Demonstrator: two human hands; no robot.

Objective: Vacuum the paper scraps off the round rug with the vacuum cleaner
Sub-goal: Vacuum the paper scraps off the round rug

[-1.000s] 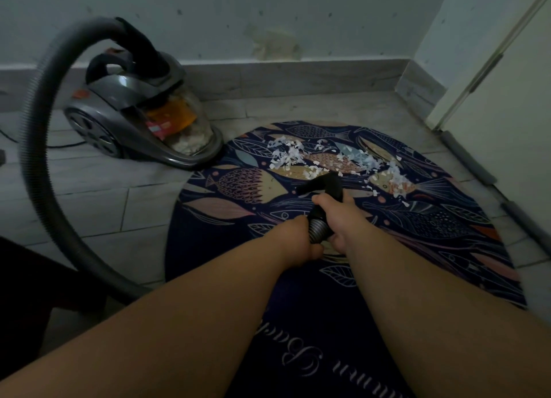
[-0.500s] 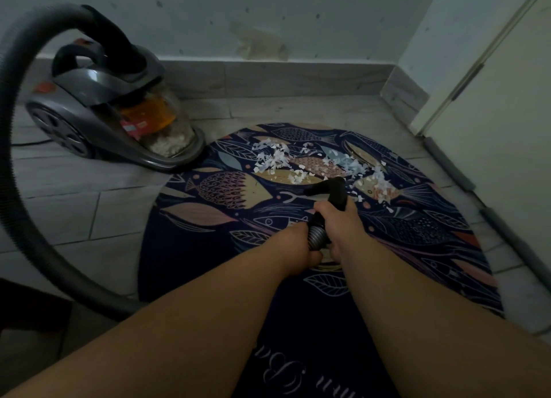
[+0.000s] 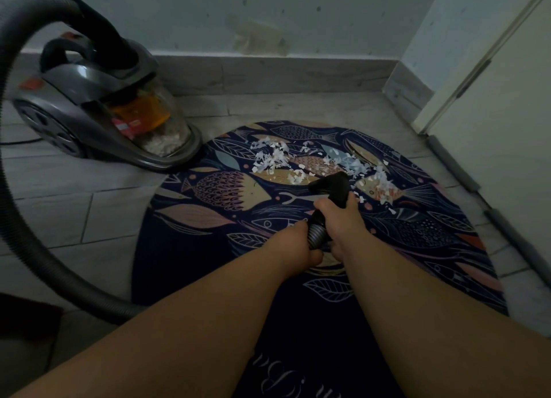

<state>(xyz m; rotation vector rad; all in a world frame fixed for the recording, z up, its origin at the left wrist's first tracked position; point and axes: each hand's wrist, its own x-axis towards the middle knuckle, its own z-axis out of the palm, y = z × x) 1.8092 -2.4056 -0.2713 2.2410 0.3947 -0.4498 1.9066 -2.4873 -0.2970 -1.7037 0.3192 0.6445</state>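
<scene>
A round dark-blue rug (image 3: 208, 248) with fish patterns lies on the tiled floor. White paper scraps (image 3: 277, 159) are heaped on its far part. Both my hands hold the vacuum hose end over the rug's middle. My left hand (image 3: 293, 245) grips the ribbed grey hose cuff (image 3: 317, 235). My right hand (image 3: 338, 218) grips the black nozzle piece (image 3: 334, 187), whose tip sits at the near edge of the scraps. The grey canister vacuum cleaner (image 3: 89, 111) stands at the rug's far left edge, with scraps visible in its clear bin.
The grey hose (image 3: 18, 188) loops from the canister along the left side and under my left arm. A wall with a skirting board (image 3: 268, 72) runs behind. A white door (image 3: 507, 129) and grey floor strips (image 3: 512, 233) lie to the right.
The view has shifted a little. My hands and the nozzle have stayed near the same spot at the near edge of the scrap pile.
</scene>
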